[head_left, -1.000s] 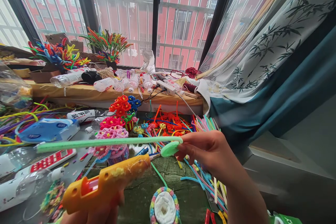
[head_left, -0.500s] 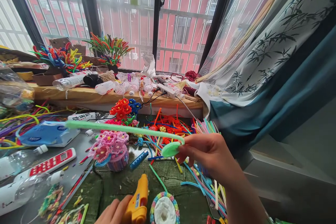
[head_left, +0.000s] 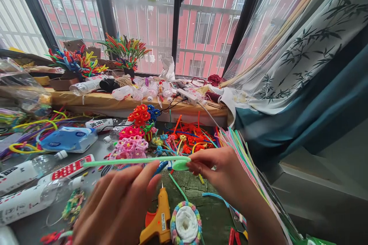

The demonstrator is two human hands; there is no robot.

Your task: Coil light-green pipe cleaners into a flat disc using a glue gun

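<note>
In the head view my right hand (head_left: 220,170) pinches a light green pipe cleaner (head_left: 123,161). Its near end is coiled into a small flat disc (head_left: 181,165) under my fingertips, and the straight length stretches out to the left. My left hand (head_left: 120,203) is beneath that length, thumb and index finger apart, the index tip close to the strip; whether they touch I cannot tell. An orange-yellow hot glue gun (head_left: 162,214) lies on the table just right of my left hand. Beside it stands a round piece with a pastel fuzzy rim and white centre (head_left: 186,222).
Pink pipe-cleaner flowers (head_left: 130,147) stand behind my left hand. To the left lie plastic bottles (head_left: 37,199), a red-and-white remote (head_left: 69,168) and a blue tissue pack (head_left: 69,139). Pipe-cleaner bundles (head_left: 244,153) extend along the right. Red-handled pliers (head_left: 234,235) lie in front.
My left hand has let go of the glue gun and risen to the green pipe cleaner. My right hand has moved slightly left and down with the coil. The view has shifted slightly.
</note>
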